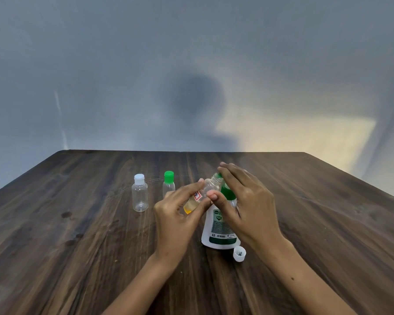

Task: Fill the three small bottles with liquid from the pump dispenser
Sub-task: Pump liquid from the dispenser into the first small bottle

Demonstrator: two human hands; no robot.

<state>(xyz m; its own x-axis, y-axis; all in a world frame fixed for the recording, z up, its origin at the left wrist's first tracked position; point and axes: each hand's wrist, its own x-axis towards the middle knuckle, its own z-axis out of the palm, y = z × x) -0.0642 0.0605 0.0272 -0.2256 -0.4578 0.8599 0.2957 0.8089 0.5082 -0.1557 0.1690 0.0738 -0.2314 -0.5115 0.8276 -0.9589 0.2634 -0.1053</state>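
Observation:
My left hand (180,214) pinches a small clear bottle (205,192), uncapped and tilted, its open neck up against the green pump nozzle. A little yellow liquid sits at its lower end. My right hand (243,201) lies over the green pump head of the white dispenser (218,228), fingers straight, thumb near the tilted bottle. To the left stand two other small clear bottles: one with a white cap (140,193), one with a green cap (168,184), partly behind my left hand. Both look empty.
A loose white cap (239,253) lies open side up on the dark wooden table (77,246), just right of the dispenser's base. A grey wall rises behind the table's far edge.

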